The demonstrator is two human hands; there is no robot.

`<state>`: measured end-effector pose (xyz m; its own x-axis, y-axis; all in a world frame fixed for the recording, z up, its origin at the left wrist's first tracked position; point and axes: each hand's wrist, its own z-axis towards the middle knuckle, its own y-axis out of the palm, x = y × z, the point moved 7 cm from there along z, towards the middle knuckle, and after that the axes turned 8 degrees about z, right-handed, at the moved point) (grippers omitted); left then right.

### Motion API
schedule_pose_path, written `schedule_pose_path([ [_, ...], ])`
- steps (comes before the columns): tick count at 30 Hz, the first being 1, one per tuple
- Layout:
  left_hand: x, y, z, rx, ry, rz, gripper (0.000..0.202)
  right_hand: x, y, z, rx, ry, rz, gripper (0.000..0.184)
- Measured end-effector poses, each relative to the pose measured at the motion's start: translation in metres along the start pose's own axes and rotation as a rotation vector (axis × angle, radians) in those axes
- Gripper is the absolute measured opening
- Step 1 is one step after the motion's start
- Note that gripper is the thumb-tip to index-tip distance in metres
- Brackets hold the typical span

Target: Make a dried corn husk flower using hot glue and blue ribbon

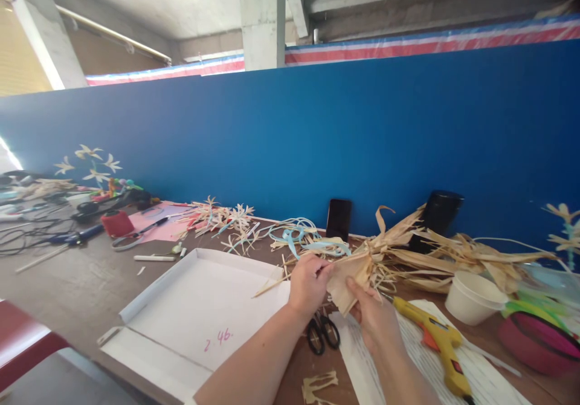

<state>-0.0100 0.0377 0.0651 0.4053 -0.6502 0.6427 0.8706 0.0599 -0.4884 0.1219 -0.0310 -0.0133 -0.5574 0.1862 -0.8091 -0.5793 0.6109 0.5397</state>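
Note:
A flat, pale piece of dried corn husk is stretched between my two hands over the table. My left hand pinches its left edge, fingers closed. Thumb on top, my right hand grips its lower right side. Just behind it lies a heap of dried husks with curled, shredded ends. Below my hands is a pair of black-handled scissors, its blades partly hidden. Small cut husk scraps lie nearer to me.
Left of my hands sits a shallow white box. On the right are a yellow glue gun on printed paper, a white paper cup and a pink bowl. A phone leans against the blue partition; husk flowers lie behind the box.

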Motion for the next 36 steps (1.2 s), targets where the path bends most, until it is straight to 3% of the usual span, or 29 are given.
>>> schedule_pose_path([
  [7, -0.013, 0.003, 0.002, -0.019, -0.089, 0.03, 0.018, 0.003, 0.009, -0.005, -0.055, 0.081, 0.069, 0.034],
  [12, -0.014, 0.011, 0.002, -0.11, -0.1, -0.027, 0.012, 0.002, 0.016, -0.008, -0.117, 0.14, 0.121, 0.047],
  [15, -0.007, 0.018, -0.002, -0.181, -0.055, -0.077, 0.013, -0.001, 0.014, -0.005, -0.112, 0.108, 0.182, 0.054],
  [18, -0.003, 0.026, -0.006, -0.244, -0.055, -0.114, 0.014, 0.0, 0.005, -0.002, -0.018, 0.077, 0.194, 0.059],
  [26, -0.008, 0.029, -0.009, -0.236, -0.153, -0.118, 0.015, -0.001, -0.002, -0.003, 0.108, 0.046, 0.148, 0.056],
  [36, -0.01, 0.034, -0.013, -0.281, -0.216, -0.166, 0.017, -0.007, 0.01, -0.008, 0.009, -0.009, 0.19, 0.06],
])
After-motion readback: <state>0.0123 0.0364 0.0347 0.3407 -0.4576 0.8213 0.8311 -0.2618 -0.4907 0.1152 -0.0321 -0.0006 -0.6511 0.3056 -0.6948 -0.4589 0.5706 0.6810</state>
